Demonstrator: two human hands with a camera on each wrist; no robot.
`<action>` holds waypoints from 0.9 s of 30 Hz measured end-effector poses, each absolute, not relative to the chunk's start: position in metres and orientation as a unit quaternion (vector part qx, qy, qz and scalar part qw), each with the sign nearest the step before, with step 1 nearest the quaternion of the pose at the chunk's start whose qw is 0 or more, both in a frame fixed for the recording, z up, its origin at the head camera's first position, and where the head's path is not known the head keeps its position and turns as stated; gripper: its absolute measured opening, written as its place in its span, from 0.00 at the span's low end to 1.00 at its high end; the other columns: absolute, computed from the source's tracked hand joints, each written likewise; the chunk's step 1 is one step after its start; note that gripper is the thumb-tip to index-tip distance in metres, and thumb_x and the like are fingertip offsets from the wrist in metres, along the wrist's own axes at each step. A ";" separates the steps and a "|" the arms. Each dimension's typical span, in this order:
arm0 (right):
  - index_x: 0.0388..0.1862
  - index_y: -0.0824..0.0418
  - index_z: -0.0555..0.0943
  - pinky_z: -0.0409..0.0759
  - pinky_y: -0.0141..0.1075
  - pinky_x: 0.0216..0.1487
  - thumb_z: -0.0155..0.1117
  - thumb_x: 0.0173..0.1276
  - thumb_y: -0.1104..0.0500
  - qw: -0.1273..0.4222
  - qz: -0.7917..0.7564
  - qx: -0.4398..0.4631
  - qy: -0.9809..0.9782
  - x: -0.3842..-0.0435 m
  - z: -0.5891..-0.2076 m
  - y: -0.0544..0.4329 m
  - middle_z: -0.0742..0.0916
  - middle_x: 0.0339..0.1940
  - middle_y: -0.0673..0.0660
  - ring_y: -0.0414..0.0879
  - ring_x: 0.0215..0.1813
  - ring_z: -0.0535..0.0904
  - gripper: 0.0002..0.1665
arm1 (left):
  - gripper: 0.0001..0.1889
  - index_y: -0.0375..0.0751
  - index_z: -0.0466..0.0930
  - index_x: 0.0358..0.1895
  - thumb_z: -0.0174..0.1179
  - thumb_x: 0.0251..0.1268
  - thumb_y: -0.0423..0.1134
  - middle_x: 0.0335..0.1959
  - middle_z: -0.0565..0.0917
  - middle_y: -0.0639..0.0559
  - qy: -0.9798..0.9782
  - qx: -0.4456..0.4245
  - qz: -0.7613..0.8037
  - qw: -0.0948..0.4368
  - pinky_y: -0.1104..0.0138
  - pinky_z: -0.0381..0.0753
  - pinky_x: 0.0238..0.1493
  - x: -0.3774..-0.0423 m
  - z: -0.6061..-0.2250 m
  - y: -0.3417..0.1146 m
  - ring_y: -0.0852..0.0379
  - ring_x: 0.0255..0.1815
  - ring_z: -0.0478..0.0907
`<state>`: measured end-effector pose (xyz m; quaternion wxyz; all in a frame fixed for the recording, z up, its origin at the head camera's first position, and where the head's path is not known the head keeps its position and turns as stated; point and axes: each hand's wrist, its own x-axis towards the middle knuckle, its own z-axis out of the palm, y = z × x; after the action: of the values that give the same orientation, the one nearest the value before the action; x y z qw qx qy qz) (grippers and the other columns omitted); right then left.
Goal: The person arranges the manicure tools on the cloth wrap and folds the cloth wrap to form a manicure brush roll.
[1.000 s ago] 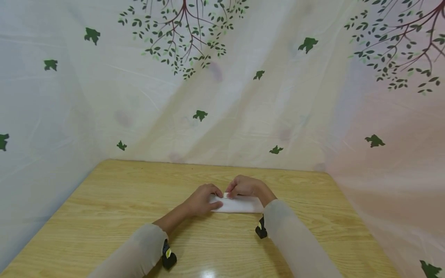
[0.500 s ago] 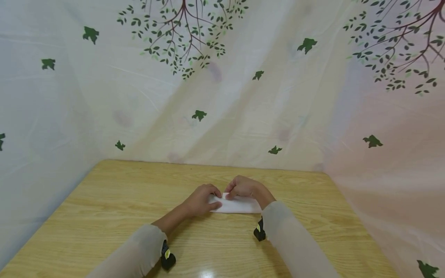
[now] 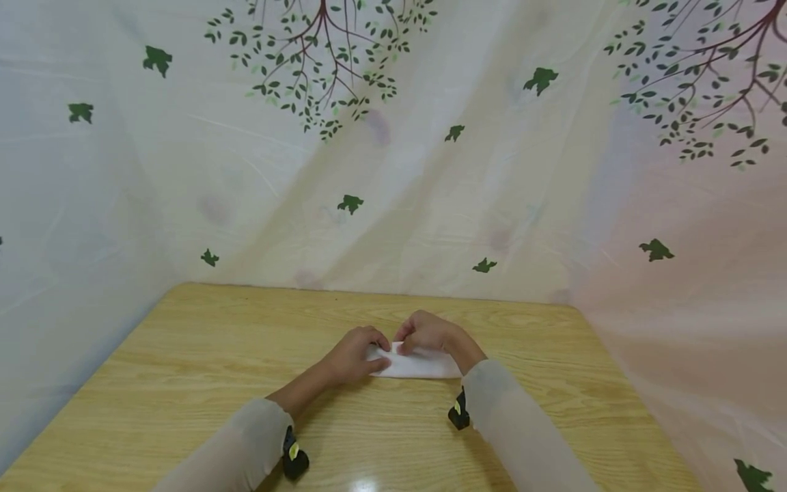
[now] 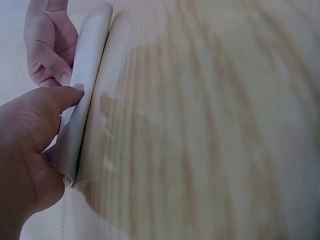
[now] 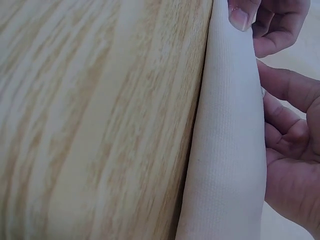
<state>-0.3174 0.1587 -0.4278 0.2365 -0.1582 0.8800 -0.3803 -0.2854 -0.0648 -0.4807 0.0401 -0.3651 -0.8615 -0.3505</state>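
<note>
A long, narrow folded white cloth (image 3: 424, 365) with a fine woven texture lies across the wooden table in the head view. My left hand (image 3: 353, 357) grips its left end, the thumb on top and the other fingers behind the far edge. Just to the right, my right hand (image 3: 429, 333) bends over that far edge and pinches a small white flap (image 3: 396, 347) between thumb and fingers. In the left wrist view the cloth (image 4: 91, 52) shows layered folds at its near end. The right wrist view shows its smooth face (image 5: 225, 135), with the right fingertips partly hidden behind it.
The wooden table (image 3: 246, 328) spreads around the hands, its far edge meeting a pale curtain (image 3: 393, 239) printed with leaves and branches. More curtain hangs at both sides. Black straps with dangling pieces (image 3: 296, 461) sit at both sleeve cuffs.
Both hands keep their hold on the cloth with hardly any motion. The whole head view shifts slightly, so the scene slides a little to the left.
</note>
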 end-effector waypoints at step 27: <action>0.35 0.59 0.89 0.72 0.46 0.60 0.77 0.59 0.66 0.206 -0.383 -0.099 0.895 -0.311 -0.426 0.147 0.88 0.40 0.51 0.47 0.47 0.78 0.06 | 0.08 0.41 0.85 0.42 0.72 0.63 0.38 0.43 0.86 0.51 -0.864 -0.365 -0.343 0.051 0.56 0.77 0.55 -0.286 -0.482 -0.063 0.52 0.49 0.80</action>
<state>-0.3111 0.1475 -0.4255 0.2057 -0.0987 0.8952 -0.3830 -0.2864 -0.0631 -0.4822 0.0509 -0.3651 -0.8638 -0.3434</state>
